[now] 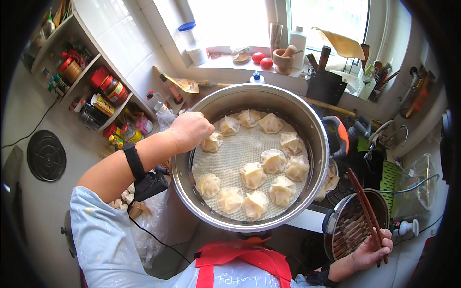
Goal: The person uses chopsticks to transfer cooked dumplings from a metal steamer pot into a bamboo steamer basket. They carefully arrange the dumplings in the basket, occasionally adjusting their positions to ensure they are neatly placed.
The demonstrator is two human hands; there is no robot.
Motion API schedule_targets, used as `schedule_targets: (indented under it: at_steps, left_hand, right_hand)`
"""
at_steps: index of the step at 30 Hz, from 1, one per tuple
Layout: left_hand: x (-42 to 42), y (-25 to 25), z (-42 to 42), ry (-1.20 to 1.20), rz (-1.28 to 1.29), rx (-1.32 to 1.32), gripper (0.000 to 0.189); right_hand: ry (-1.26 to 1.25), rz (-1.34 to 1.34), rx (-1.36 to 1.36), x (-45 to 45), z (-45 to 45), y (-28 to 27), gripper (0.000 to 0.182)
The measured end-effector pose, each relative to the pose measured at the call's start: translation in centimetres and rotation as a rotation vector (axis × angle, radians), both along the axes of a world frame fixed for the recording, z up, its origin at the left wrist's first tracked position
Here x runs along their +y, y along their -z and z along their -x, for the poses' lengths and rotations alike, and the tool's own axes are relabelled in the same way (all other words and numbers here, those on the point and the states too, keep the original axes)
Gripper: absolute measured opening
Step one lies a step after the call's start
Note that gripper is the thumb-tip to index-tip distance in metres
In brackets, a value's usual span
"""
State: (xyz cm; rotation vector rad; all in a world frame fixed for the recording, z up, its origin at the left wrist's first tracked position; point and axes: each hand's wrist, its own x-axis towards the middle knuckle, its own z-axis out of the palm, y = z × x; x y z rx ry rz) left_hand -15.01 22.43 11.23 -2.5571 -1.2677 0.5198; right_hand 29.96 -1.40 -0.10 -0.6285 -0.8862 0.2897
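A large stainless-steel steamer pot [321, 187] stands before me, lined with a pale woven mat [230, 158]. Several pleated dumplings [253, 175] rest on the mat, mostly around its edge and right side. At the pot's left wall my left hand [191, 132] is curled over one dumpling [213, 142], its fingers pinched at the top; the fingertips are partly hidden. My right hand [374, 248] grips a pair of dark wooden chopsticks [365, 208], tips pointing up and away, above a pan holding a slatted rack [351, 230] at lower right.
An orange-and-grey handle [338, 136] juts from the pot's right. Bottles and jars fill a shelf [81, 77] at left. On the sill are tomatoes [265, 63] and a wooden mortar [283, 61]; a black knife block [326, 86] stands nearby. A plastic bag [151, 230] hangs lower left.
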Motion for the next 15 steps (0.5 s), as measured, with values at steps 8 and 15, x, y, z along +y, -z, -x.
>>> schedule_targets:
  at_steps: [8,15]
  left_hand:
    - [0.3,0.8,0.3,0.099,-0.108,0.082,0.007]
    - [-0.2,-2.6,-1.0,0.204,-0.225,-0.059,0.008]
  right_hand:
    - [-0.005,0.028,0.004,0.1,0.3,0.0,0.028]
    - [-0.011,0.017,0.029,0.4,0.3,-0.2,0.028]
